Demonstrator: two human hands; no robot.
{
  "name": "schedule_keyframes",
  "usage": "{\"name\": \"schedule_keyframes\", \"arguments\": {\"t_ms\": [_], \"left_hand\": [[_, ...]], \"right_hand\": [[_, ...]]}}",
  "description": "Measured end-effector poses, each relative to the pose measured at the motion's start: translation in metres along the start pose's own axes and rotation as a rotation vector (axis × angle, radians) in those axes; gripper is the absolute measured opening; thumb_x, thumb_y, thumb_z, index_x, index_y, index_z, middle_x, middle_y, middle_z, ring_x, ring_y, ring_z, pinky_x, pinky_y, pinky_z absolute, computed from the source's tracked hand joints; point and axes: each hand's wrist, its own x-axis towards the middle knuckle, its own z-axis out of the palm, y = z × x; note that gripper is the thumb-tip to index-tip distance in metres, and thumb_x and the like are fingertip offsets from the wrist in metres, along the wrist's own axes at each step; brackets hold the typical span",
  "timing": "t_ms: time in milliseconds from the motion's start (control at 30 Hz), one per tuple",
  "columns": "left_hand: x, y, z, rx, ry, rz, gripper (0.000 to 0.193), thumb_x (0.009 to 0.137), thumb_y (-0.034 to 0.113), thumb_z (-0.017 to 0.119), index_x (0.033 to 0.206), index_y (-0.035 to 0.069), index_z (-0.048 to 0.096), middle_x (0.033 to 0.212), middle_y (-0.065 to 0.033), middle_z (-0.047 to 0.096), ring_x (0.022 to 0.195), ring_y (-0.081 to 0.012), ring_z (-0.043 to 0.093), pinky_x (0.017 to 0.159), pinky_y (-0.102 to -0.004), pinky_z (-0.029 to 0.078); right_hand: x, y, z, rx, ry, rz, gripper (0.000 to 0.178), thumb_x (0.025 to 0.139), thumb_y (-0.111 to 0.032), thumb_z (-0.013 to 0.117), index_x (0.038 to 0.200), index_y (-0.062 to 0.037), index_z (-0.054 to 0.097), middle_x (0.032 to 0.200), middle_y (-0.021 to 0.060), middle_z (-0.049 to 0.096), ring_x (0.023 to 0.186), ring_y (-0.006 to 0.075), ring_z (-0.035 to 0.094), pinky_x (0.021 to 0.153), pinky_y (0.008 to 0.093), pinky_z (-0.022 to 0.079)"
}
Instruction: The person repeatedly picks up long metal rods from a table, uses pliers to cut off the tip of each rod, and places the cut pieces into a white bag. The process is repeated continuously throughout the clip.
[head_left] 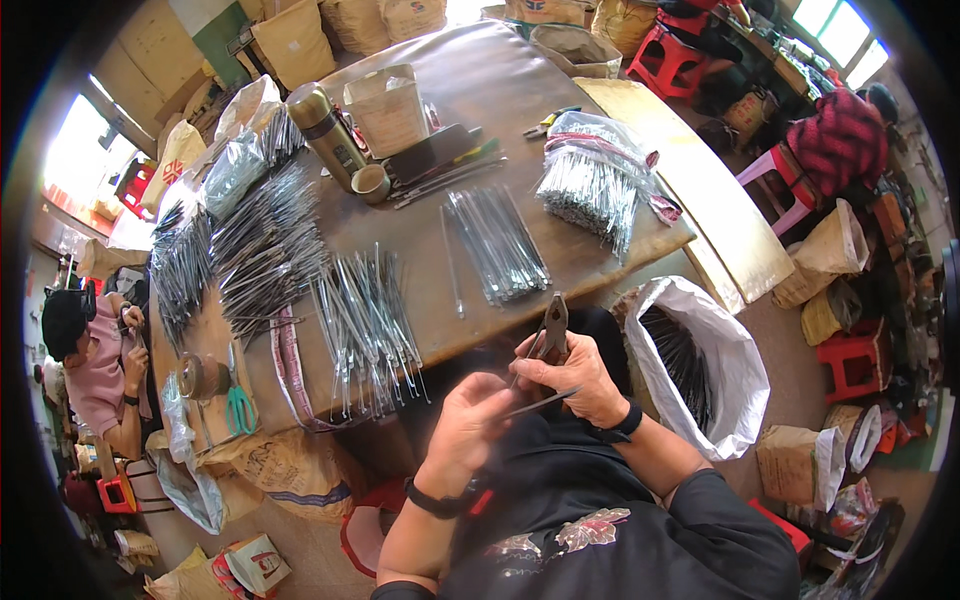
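Note:
My right hand [585,378] is wrapped round a pair of dark pliers [552,330], whose jaws point up toward the table edge. Beside it on the left, my left hand [465,418] is smeared by motion, its fingers closed around a thin metal rod [545,402] that reaches across below the right hand. Just beyond the hands, a flat row of slim metal rods [495,245] lies on the brown table [430,300]. A looser pile of rods [365,325] hangs over the table's front edge on the left.
Bundled rods [265,235] cover the table's left side; a plastic bag of rods [595,185] lies right. A thermos [325,130], paper cup [371,184] and box [387,110] stand farther back. A white sack [735,370] of rods stands by my right. A person [100,370] works at left.

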Motion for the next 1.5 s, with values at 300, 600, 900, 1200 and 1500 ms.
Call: {"name": "schedule_keyframes", "arguments": {"t_ms": [300, 600, 900, 1200, 1500], "left_hand": [[-0.012, 0.015, -0.001, 0.099, -0.007, 0.137, 0.025, 0.086, 0.005, 0.066, 0.110, 0.000, 0.064, 0.079, 0.0008, 0.062, 0.052, -0.0046, 0.049, 0.043, -0.0169, 0.035], [-0.018, 0.014, 0.013, 0.400, 0.070, 0.383, 0.022, 0.087, 0.000, 0.063, 0.109, -0.002, 0.067, 0.078, 0.0029, 0.056, 0.056, -0.0019, 0.045, 0.049, -0.0168, 0.039], [-0.017, 0.014, 0.011, 0.426, 0.088, 0.404, 0.024, 0.087, 0.001, 0.062, 0.110, -0.001, 0.067, 0.077, 0.0044, 0.056, 0.056, -0.0008, 0.044, 0.048, -0.0167, 0.039], [-0.018, 0.017, 0.013, 0.402, 0.095, 0.376, 0.024, 0.087, 0.004, 0.063, 0.111, 0.000, 0.067, 0.070, 0.0064, 0.054, 0.054, -0.0006, 0.042, 0.047, -0.0170, 0.038], [-0.015, 0.020, 0.012, 0.378, 0.084, 0.329, 0.024, 0.087, 0.004, 0.064, 0.111, 0.000, 0.066, 0.071, 0.0046, 0.058, 0.053, -0.0010, 0.044, 0.046, -0.0168, 0.038]], "right_hand": [[-0.010, 0.029, -0.041, 0.789, -0.123, 0.385, 0.033, 0.088, -0.027, 0.051, 0.107, -0.0007, 0.058, 0.115, 0.0258, 0.059, 0.099, 0.0355, 0.063, 0.075, 0.0414, 0.055], [-0.017, 0.027, -0.041, -0.493, -0.406, 0.085, 0.076, 0.076, -0.035, 0.057, 0.141, -0.0032, 0.032, 0.107, 0.0100, 0.054, 0.087, 0.0198, 0.054, 0.081, 0.0337, 0.046], [-0.014, 0.015, -0.044, -1.022, -0.326, -0.245, 0.077, 0.076, -0.029, 0.060, 0.142, -0.0033, 0.033, 0.099, 0.0187, 0.057, 0.086, 0.0373, 0.058, 0.075, 0.0424, 0.048], [-0.014, 0.011, -0.046, -1.034, -0.345, -0.234, 0.076, 0.076, -0.009, 0.057, 0.146, -0.0040, 0.027, 0.102, 0.0199, 0.048, 0.088, 0.0354, 0.053, 0.076, 0.0396, 0.047], [-0.013, 0.017, -0.046, -0.935, -0.414, -0.202, 0.082, 0.074, -0.013, 0.060, 0.147, -0.0049, 0.023, 0.110, 0.0217, 0.049, 0.098, 0.0402, 0.052, 0.085, 0.0410, 0.045]]}}
